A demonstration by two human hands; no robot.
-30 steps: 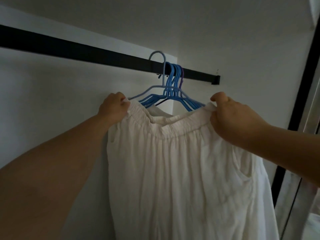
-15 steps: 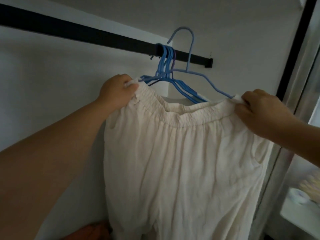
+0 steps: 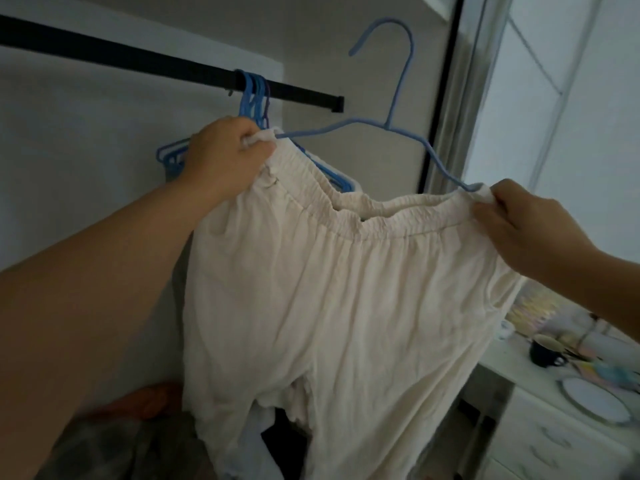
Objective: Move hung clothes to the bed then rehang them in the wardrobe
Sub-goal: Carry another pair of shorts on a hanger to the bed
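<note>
Both hands — left hand (image 3: 227, 152), right hand (image 3: 519, 220) — gripped the trousers (image 3: 346, 289) whose hanger (image 3: 398, 123) had just cleared the rail (image 3: 173, 65) — bed-bound.

Dim, pale wall (image 3: 86, 140) behind; at the right a white drawer unit (image 3: 540, 434) (cluttered top) bears a dark mug (image 3: 545, 351) and plate (image 3: 595, 405).

Home bedroom wardrobe: black hanging rail (image 3: 138, 60), bunched blue hangers (image 3: 254, 98), white drawer unit (image 3: 540, 427) bearing dark mug (image 3: 547, 349).
</note>
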